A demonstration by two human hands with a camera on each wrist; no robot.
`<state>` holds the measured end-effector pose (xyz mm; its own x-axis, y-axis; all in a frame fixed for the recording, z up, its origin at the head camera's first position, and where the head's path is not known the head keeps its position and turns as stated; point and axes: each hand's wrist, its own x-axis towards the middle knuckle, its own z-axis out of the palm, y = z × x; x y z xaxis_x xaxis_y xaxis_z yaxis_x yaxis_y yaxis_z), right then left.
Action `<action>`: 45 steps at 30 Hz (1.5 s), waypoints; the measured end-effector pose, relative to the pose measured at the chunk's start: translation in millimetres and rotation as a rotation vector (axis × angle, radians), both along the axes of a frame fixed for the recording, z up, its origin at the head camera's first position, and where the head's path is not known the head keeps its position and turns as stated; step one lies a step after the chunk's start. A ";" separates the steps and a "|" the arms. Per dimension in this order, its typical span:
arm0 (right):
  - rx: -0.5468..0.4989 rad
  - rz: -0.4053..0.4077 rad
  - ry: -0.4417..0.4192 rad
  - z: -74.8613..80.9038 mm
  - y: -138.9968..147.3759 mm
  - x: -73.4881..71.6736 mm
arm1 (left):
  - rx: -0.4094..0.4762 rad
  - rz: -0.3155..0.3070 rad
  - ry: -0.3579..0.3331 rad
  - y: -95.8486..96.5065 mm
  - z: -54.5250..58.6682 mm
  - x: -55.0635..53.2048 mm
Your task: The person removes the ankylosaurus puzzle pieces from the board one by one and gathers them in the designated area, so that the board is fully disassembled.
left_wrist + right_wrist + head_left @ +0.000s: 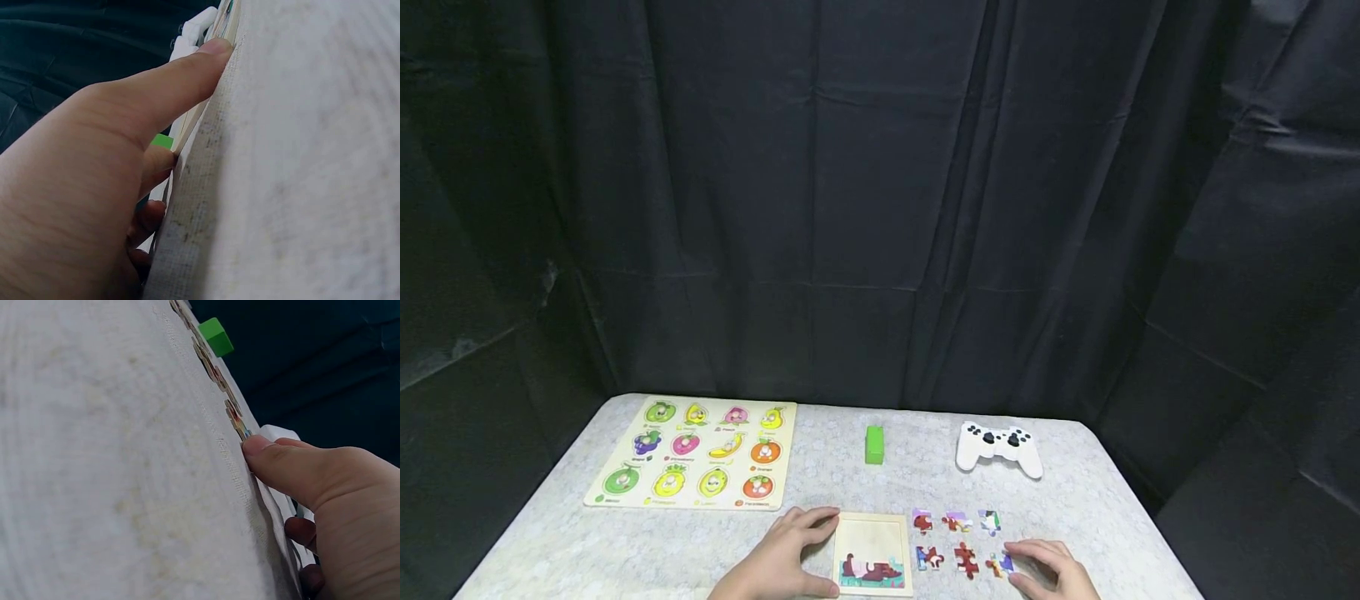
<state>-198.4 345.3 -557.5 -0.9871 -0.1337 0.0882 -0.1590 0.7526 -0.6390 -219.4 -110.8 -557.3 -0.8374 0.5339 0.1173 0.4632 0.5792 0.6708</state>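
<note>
six puzzle pieces (966,561) lie in two rows; i see the right hand (1052,569) pinch one, the left hand (781,557) spread wide against the wooden tray (871,536).

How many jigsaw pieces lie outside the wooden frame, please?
6, right of it: far left piece, far middle piece, far right piece, near left piece, near middle piece, near right piece by the right hand. Others could be hidden.
</note>
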 end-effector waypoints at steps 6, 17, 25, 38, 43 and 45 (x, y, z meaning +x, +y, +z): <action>0.003 -0.023 -0.007 0.0 -1.0 -1.5 | -0.002 -0.002 0.014 0.5 0.6 -1.0; -0.005 -0.078 -0.072 2.4 -5.8 -1.7 | 0.018 -0.013 -0.017 -1.0 0.6 -0.6; 0.040 0.046 -0.059 12.6 -4.6 -10.6 | 0.064 -0.041 -0.064 -5.2 -0.8 -4.4; -0.077 0.322 0.327 60.4 -96.7 -39.8 | 0.065 -0.036 -0.065 -3.6 -2.3 -7.2; -0.165 0.449 0.271 59.1 -148.5 -42.6 | 0.071 -0.043 -0.048 -5.0 -6.6 -8.7; -0.184 0.492 0.218 54.9 -164.7 -41.9 | 0.061 -0.044 -0.040 -5.1 -7.9 -9.1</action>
